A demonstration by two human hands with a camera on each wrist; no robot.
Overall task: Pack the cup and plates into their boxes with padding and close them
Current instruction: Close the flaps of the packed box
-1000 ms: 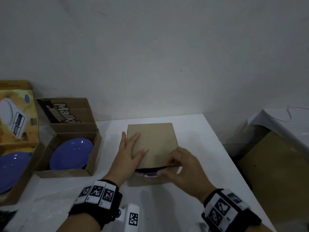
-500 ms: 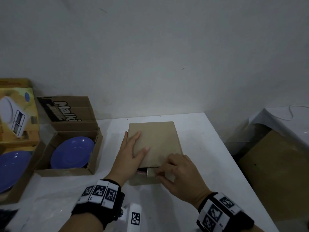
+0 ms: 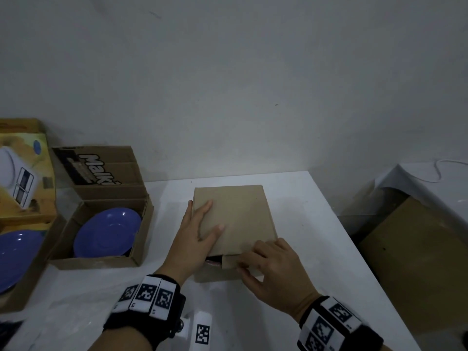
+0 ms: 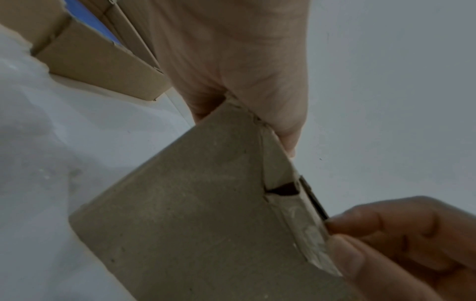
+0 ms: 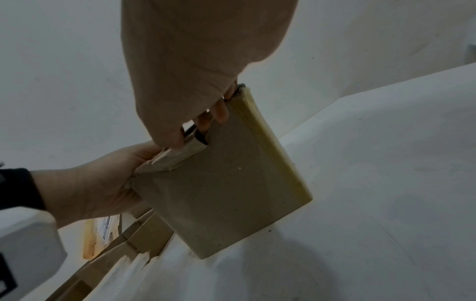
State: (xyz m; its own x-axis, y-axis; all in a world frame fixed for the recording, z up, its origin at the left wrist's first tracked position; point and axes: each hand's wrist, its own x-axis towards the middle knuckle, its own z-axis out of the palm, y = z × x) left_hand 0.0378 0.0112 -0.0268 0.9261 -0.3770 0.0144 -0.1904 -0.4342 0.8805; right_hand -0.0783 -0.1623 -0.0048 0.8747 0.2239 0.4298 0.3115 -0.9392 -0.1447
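Note:
A small brown cardboard box [image 3: 235, 214] lies in the middle of the white table [image 3: 316, 249]. My left hand [image 3: 202, 224] rests flat on its lid, fingers straight. At the near edge my right hand [image 3: 244, 262] pinches the lid's tuck flap [image 3: 229, 260] against the front wall; a dark gap stays beside it. The left wrist view shows the flap [image 4: 309, 234] half folded into the box [image 4: 180, 224], right fingertips [image 4: 345, 256] on it. In the right wrist view my thumb presses the flap [image 5: 177, 156]. The box's contents are hidden. A blue plate [image 3: 106, 234] lies in an open box [image 3: 98, 263] at left.
A second blue plate [image 3: 15, 252] sits in a yellow printed box [image 3: 25, 173] at the far left. Clear plastic wrap [image 3: 50, 317] lies on the near left of the table. The table's right edge drops to a brown carton [image 3: 417, 262] below.
The right hand has folded the tuck flap down and pushed it toward the front slot, so the dark gap under the lid has shrunk. The left hand stayed flat on the lid.

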